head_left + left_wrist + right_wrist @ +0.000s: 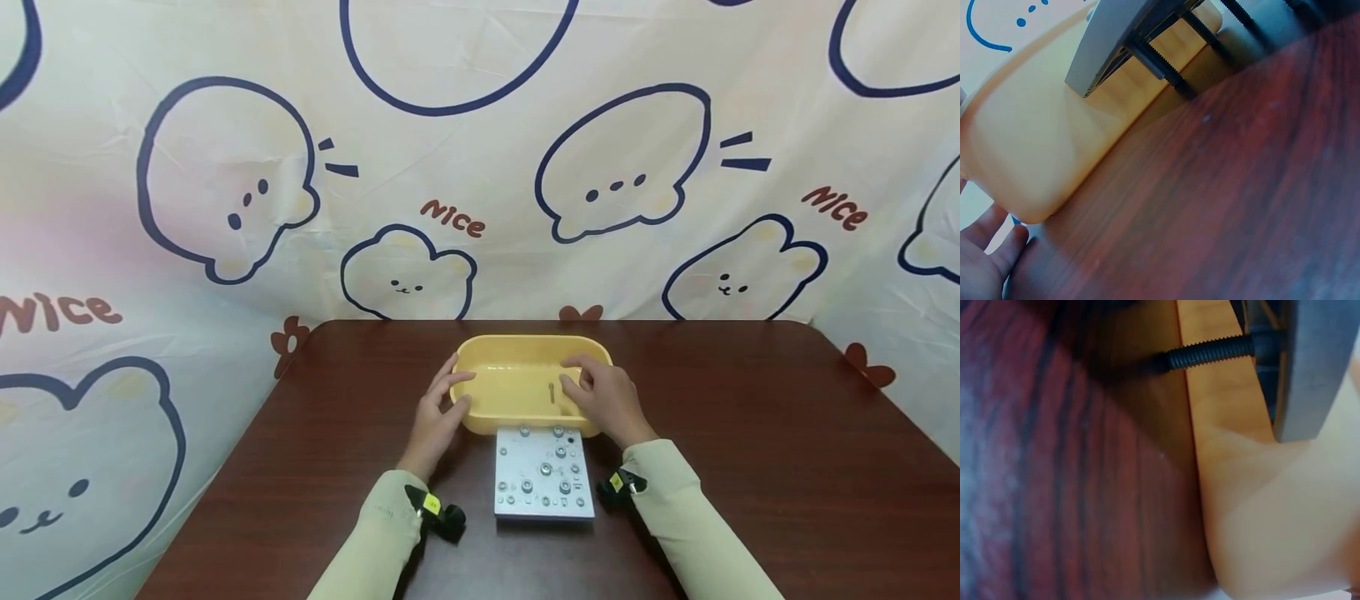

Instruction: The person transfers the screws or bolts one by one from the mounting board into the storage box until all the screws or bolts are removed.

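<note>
A yellow tray (510, 421) stands on the table, and a small screw (552, 392) lies inside it toward the right. My left hand (435, 417) is at the tray's left end, its fingers fairly straight and touching the rim; in the left wrist view its thumb (1013, 250) is beside the tray's corner. Over the tray's right end is my right hand (606, 400), with thumb and index finger bent and apart; nothing shows between them. In front of the tray is a silver metal plate (536, 496) with several bolts and screws set in its top.
Threaded bolts (1204, 28) stick out under the plate like legs and hold it above the dark wood table (322, 483). A printed cloth (480, 167) hangs behind the table. Each wrist wears a small black camera (450, 521).
</note>
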Tool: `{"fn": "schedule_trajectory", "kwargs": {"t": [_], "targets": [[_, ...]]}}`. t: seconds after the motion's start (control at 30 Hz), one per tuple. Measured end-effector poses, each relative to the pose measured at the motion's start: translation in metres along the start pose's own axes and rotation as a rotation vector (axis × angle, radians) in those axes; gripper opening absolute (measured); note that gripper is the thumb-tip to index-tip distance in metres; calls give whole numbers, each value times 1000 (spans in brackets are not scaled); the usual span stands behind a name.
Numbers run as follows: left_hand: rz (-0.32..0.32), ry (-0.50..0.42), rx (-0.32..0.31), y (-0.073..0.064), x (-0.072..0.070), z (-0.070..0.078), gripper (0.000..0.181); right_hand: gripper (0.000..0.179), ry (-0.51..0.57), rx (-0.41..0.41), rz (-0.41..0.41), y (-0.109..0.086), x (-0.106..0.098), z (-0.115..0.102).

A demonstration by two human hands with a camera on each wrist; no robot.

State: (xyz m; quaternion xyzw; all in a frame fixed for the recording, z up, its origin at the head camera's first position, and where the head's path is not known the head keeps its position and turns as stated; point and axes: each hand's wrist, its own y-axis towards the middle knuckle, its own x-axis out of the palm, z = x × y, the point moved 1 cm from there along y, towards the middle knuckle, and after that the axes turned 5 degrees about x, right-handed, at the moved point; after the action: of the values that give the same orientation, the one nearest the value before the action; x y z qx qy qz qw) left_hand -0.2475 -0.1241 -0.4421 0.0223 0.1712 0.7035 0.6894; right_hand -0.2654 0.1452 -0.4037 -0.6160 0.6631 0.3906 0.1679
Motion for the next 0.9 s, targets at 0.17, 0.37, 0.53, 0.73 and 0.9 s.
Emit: {"fn": "schedule_trajectory", "kwargs": {"t": [0.17,0.37,0.53,0.73,0.9], "targets": [[-16,-5,-18,-4,-2,15,35,27,25,-57,14,-1,-2,3],[-26,25,-6,-13,-3,38,35,26,45,-83,-5,-1,-4,5],[-21,22,-11,-13,-2,39,33,26,50,-86,-41,-1,-7,6],[-17,-6,-17,-5,-1,18,34,25,51,-93,-74,-1,-9,6],[-1,13,2,-1,1,1,34,25,58,-95,-83,0,-11,6]]}}
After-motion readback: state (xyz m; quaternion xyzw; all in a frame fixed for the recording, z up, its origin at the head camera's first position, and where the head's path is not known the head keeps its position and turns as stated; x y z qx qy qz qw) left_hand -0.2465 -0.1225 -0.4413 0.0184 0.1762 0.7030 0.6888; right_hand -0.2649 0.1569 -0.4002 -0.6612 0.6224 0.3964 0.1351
